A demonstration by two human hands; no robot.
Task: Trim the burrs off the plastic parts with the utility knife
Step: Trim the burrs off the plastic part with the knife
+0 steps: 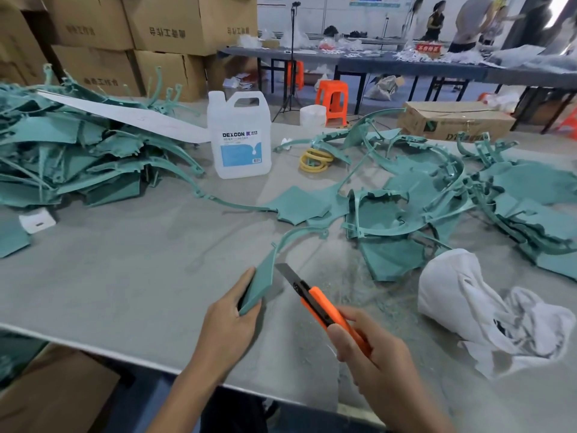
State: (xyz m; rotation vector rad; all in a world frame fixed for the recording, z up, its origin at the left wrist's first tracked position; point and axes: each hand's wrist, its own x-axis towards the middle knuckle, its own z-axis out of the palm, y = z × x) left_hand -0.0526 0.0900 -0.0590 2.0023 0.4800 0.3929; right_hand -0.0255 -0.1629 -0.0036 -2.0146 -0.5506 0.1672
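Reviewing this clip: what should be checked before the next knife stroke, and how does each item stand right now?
1. Left hand grips the teal part: ok.
2. Right hand holds the utility knife by its orange handle: ok.
3. Blade extended: ok.
4. Blade tip touching the part's edge: cannot tell, very close.
5. Left fingers behind the part out of the blade's way: cannot tell, hidden.
6. Burr visible on that edge: cannot tell, too small.

Bare hands and forearms, seen from above

The left hand (231, 314) and right hand (371, 354) are bare, as are the left forearm (184, 392) and right forearm (421, 410); dark clothing (237, 414) shows between them.
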